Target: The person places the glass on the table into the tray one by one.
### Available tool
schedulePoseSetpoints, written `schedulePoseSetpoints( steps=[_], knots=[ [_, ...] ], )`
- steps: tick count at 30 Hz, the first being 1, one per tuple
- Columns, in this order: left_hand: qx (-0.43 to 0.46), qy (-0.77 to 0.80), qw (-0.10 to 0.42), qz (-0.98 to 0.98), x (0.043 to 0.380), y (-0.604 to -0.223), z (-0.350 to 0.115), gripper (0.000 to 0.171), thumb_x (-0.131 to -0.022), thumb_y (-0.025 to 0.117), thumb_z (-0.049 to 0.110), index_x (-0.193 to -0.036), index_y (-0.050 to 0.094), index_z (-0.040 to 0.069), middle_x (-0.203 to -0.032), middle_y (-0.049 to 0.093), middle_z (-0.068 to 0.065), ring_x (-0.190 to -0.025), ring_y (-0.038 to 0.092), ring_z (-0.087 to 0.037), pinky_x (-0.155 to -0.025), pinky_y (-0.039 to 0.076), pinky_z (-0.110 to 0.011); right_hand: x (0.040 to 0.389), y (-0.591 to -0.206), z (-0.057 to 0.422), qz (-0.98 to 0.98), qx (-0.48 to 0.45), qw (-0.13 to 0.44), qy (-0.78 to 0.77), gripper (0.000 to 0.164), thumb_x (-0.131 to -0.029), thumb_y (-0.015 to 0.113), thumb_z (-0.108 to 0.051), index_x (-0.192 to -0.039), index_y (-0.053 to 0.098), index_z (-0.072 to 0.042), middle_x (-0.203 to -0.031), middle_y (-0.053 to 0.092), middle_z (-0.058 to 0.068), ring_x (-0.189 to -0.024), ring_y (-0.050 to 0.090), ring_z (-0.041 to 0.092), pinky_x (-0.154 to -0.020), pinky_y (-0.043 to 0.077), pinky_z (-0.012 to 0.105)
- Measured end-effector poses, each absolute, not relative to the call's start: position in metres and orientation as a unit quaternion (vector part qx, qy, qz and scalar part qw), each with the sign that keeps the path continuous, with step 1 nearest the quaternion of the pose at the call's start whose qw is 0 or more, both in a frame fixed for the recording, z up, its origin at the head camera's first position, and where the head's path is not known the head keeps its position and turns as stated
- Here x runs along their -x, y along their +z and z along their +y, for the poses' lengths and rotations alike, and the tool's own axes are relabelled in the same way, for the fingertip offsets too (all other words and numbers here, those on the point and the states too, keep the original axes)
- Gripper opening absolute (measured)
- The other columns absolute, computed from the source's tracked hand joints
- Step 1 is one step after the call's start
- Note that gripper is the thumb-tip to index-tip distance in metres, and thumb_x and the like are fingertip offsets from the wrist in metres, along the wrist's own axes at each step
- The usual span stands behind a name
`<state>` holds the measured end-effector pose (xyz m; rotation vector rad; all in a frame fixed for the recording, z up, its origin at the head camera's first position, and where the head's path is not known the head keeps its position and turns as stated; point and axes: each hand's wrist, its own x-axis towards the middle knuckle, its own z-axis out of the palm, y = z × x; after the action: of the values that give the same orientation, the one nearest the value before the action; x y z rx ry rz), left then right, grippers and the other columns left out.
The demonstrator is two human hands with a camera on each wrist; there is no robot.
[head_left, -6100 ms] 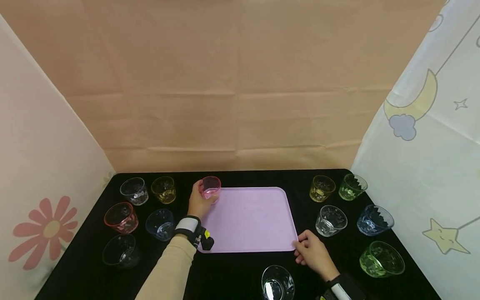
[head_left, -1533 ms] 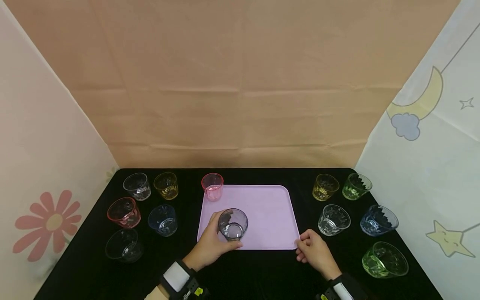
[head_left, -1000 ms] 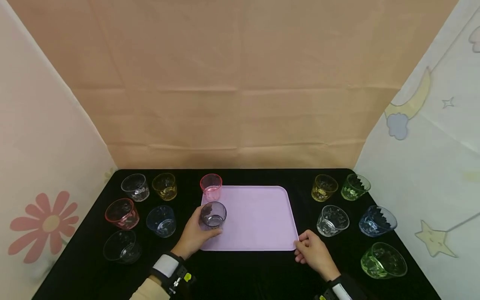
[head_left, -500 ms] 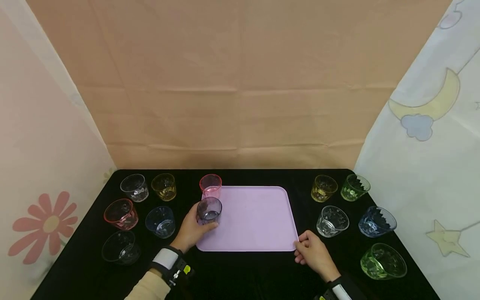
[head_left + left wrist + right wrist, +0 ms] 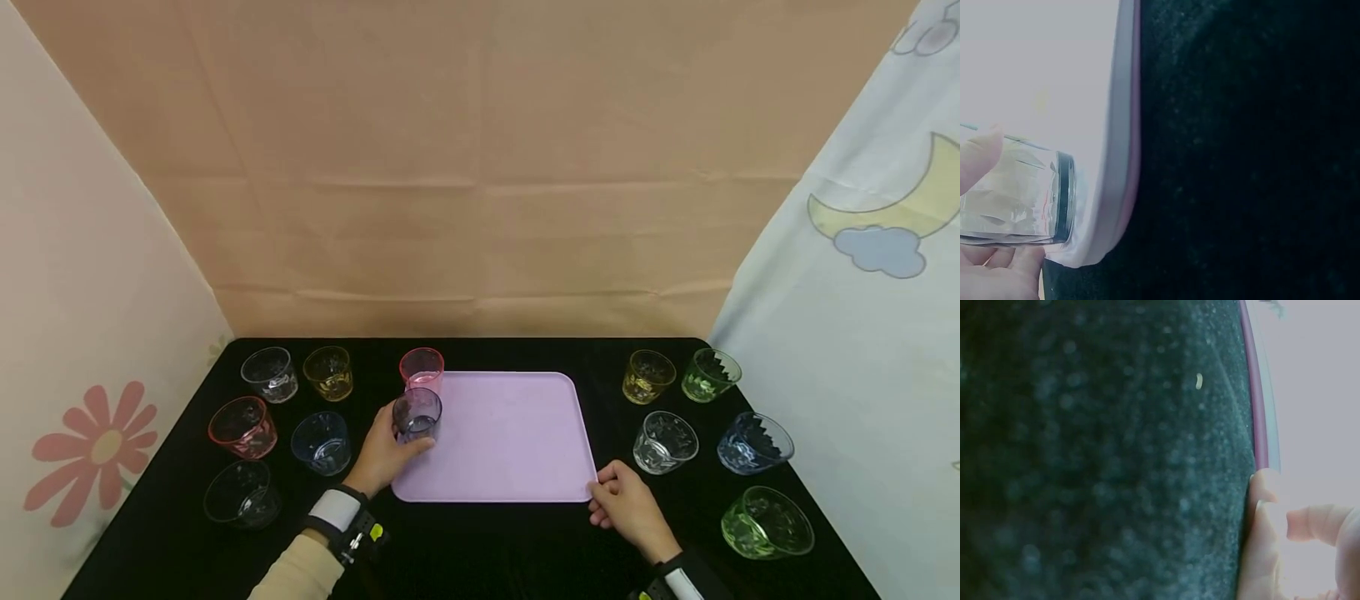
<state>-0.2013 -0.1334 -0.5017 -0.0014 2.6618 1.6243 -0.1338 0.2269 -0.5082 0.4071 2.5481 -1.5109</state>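
My left hand (image 5: pixel 381 457) grips a clear, greyish-looking glass tumbler (image 5: pixel 417 412) over the left part of a pale purple tray (image 5: pixel 506 437). In the left wrist view, thumb and fingers lie on opposite sides of the tumbler (image 5: pixel 1019 194), its base close to the tray's corner. Whether the base touches the tray is unclear. Just behind it, a pink glass (image 5: pixel 422 367) stands at the tray's far left corner, partly hidden. At the near right corner, my right hand (image 5: pixel 628 507) pinches the tray's edge; the right wrist view shows fingertips at the rim (image 5: pixel 1259 406).
Left of the tray stand a clear glass (image 5: pixel 270 377), a yellow one (image 5: pixel 328 373), a red one (image 5: pixel 243 427), a blue one (image 5: pixel 322 443) and a dark-looking one (image 5: pixel 243 496). Several more, including a green glass (image 5: pixel 767 523), stand right. Fabric walls flank the black table.
The left hand let go of the pink glass at the tray's far left corner. It took the clear tumbler from the near side and moved it left and away, behind which the pink glass stands.
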Motion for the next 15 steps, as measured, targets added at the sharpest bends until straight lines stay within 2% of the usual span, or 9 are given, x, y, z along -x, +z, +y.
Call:
schedulePoseSetpoints(
  steps=[15],
  knots=[
    [0.013,0.502,0.019,0.865,0.2036,-0.4985,-0.1339,0.082,-0.085,0.084,0.017,-0.148,0.037,-0.006,-0.143,0.045,-0.028,-0.135,0.045,-0.047,-0.111,0.036,-0.059,0.1336,-0.5058,0.2258,0.851,-0.138,0.078,-0.501,0.011,-0.096,0.062,0.000,-0.096,0.052,0.001,-0.066,0.063,0.008,-0.055,0.065,0.023,-0.050,0.054,0.033]
  ],
)
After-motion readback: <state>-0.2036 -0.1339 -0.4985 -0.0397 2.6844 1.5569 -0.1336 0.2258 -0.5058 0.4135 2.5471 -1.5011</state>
